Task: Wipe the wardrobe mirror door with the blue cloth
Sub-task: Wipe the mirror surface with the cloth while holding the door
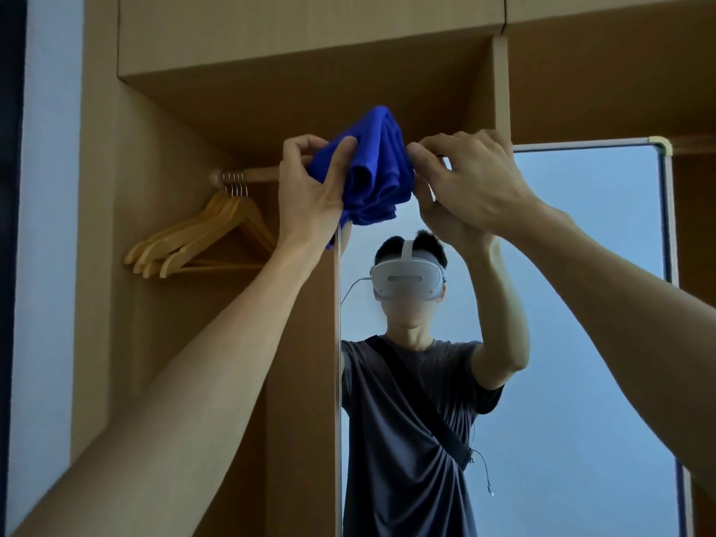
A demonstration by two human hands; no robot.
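Note:
The blue cloth [374,168] is bunched up and held high, in front of the top left corner of the wardrobe mirror door [581,323]. My left hand [310,188] grips its left side, thumb pressed into the folds. My right hand [469,176] pinches its right edge with thumb and fingers curled. The mirror shows a person wearing a white headset, both arms raised.
Left of the mirror is the open wooden wardrobe bay [174,343] with a wooden rail [252,174] and several wooden hangers [205,242] hanging from it. A wooden shelf [310,52] spans above. A pale wall [46,226] lies far left.

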